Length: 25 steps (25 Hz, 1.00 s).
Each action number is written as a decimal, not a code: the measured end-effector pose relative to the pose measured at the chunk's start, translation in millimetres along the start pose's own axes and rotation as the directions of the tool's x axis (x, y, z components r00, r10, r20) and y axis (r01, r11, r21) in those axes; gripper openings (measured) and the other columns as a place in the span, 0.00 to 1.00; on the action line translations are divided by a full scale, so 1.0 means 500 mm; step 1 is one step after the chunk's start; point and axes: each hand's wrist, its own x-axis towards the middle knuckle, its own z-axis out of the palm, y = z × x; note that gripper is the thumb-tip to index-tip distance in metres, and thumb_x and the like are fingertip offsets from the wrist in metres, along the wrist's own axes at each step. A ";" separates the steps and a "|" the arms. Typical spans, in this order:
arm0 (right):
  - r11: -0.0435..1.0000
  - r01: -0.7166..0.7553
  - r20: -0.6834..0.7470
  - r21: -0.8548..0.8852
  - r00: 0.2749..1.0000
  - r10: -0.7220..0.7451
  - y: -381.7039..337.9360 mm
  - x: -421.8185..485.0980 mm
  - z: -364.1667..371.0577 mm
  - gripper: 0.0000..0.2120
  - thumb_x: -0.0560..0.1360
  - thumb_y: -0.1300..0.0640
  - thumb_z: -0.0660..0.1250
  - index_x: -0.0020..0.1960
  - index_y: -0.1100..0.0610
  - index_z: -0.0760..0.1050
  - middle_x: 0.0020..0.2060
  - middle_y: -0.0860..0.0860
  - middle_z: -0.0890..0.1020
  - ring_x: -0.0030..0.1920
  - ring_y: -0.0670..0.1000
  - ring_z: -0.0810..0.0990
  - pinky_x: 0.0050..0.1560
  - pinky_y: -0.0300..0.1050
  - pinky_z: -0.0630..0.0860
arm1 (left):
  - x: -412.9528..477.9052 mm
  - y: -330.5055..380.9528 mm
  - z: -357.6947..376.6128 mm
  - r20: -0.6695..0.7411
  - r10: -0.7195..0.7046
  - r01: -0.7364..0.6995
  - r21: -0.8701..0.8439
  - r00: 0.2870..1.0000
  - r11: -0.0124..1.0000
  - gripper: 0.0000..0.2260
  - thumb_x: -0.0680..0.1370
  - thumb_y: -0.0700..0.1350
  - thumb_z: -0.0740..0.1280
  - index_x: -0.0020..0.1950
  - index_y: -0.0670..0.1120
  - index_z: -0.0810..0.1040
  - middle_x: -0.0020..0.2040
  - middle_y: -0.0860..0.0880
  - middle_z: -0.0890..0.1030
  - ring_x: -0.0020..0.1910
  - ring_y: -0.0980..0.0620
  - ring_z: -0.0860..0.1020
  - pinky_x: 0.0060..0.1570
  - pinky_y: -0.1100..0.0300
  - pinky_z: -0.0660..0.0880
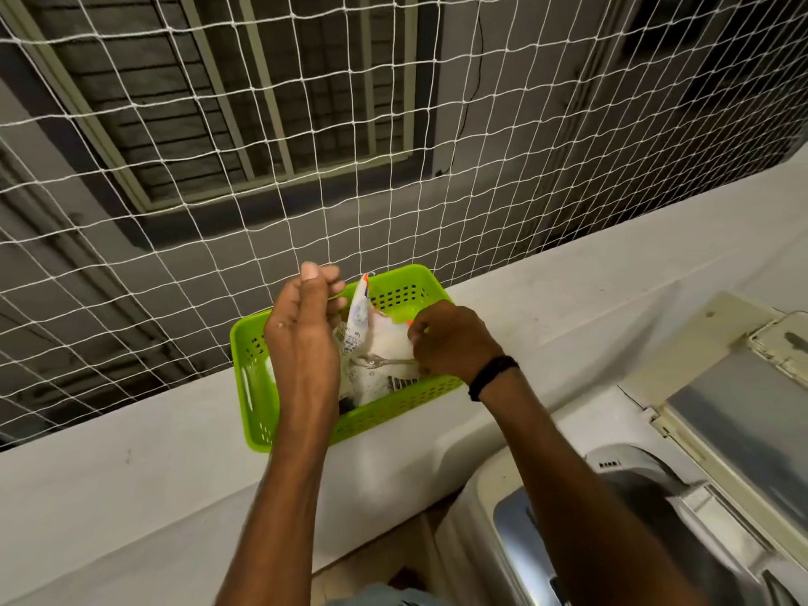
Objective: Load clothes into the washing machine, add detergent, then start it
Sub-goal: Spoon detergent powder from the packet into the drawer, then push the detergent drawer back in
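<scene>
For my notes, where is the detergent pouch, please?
Head view, centre: the detergent pouch stands in the green basket on the ledge, between the left hand and right hand.

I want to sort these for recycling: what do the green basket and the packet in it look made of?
The green basket looks like moulded plastic, slightly glossy: perforated walls, uniform colour. The packet is probably thin printed plastic film; it creases where the right hand pinches it.
</scene>
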 end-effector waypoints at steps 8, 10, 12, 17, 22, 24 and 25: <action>0.862 0.153 -0.329 0.483 0.944 0.017 0.077 -0.102 -0.066 0.06 0.67 0.61 0.66 0.38 0.56 0.82 0.38 0.49 0.85 0.40 0.55 0.85 0.43 0.56 0.82 | -0.052 -0.004 0.062 0.032 0.092 -0.089 -0.084 0.995 0.993 0.11 0.82 0.52 0.62 0.49 0.49 0.81 0.47 0.47 0.84 0.46 0.49 0.80 0.49 0.56 0.76; 0.691 0.136 -0.332 0.710 0.930 0.158 0.121 -0.144 -0.090 0.06 0.69 0.66 0.67 0.42 0.60 0.82 0.36 0.52 0.84 0.36 0.56 0.84 0.40 0.55 0.83 | -0.083 -0.012 0.104 0.060 0.112 -0.102 -0.147 0.992 0.984 0.09 0.82 0.50 0.63 0.49 0.48 0.80 0.45 0.48 0.82 0.44 0.49 0.79 0.46 0.59 0.75; 0.490 0.106 -0.284 0.865 0.909 0.305 0.175 -0.191 -0.108 0.07 0.74 0.73 0.65 0.49 0.69 0.80 0.37 0.61 0.82 0.33 0.54 0.83 0.36 0.49 0.84 | -0.125 -0.026 0.153 0.104 0.094 -0.072 -0.201 0.990 0.977 0.07 0.81 0.46 0.63 0.50 0.46 0.78 0.44 0.47 0.80 0.43 0.48 0.78 0.44 0.61 0.75; 0.116 0.049 -0.115 0.992 0.725 0.679 0.378 -0.308 -0.073 0.07 0.78 0.70 0.63 0.56 0.69 0.75 0.40 0.63 0.81 0.34 0.54 0.83 0.34 0.43 0.82 | -0.267 -0.122 0.293 0.389 -0.008 0.045 -0.085 0.921 0.995 0.02 0.80 0.40 0.65 0.52 0.43 0.77 0.44 0.46 0.81 0.38 0.53 0.80 0.42 0.61 0.76; -0.018 0.050 -0.004 0.999 0.396 0.918 0.640 -0.429 0.031 0.04 0.77 0.66 0.66 0.43 0.62 0.75 0.38 0.58 0.79 0.41 0.57 0.80 0.40 0.44 0.81 | -0.416 -0.305 0.412 0.586 -0.385 0.305 0.236 0.713 0.923 0.12 0.78 0.46 0.71 0.60 0.44 0.76 0.49 0.45 0.84 0.41 0.48 0.84 0.41 0.58 0.81; -0.081 -0.016 0.082 0.997 0.312 0.947 0.733 -0.469 0.073 0.06 0.78 0.61 0.66 0.43 0.60 0.74 0.39 0.56 0.79 0.43 0.56 0.80 0.45 0.46 0.82 | -0.474 -0.379 0.463 0.559 -0.568 0.411 0.392 0.604 0.823 0.14 0.76 0.46 0.72 0.60 0.44 0.76 0.47 0.42 0.84 0.39 0.45 0.83 0.40 0.54 0.81; -0.133 -0.018 0.132 0.991 0.308 0.942 0.773 -0.481 0.095 0.06 0.79 0.59 0.66 0.43 0.58 0.73 0.42 0.56 0.78 0.45 0.56 0.80 0.50 0.48 0.82 | -0.501 -0.405 0.487 0.537 -0.659 0.476 0.457 0.527 0.752 0.14 0.76 0.45 0.72 0.59 0.42 0.77 0.45 0.41 0.83 0.36 0.46 0.81 0.38 0.53 0.80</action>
